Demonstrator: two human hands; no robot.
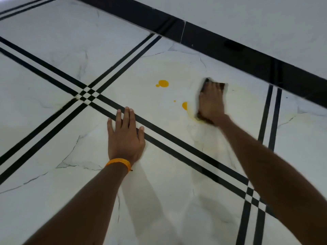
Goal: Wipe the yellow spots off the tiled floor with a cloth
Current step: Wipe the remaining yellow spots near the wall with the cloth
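Observation:
Yellow spots mark the white marble-look tiled floor [177, 142]: a large round spot [163, 83] with a small drop beside it, a tiny dot [174, 101], and a partly smeared spot [184, 105]. My right hand [211, 103] lies flat on a dark brown cloth [206, 84], pressing it to the floor just right of the smeared spot; the hand is motion-blurred. A pale yellowish smear [193, 119] trails beside the cloth. My left hand [124, 137], with an orange wrist thread, rests flat on the floor with fingers spread, holding nothing.
Double black inlay lines [159, 137] cross the floor in a grid. A black skirting band [230, 50] runs along the white wall at the upper right, close behind the cloth.

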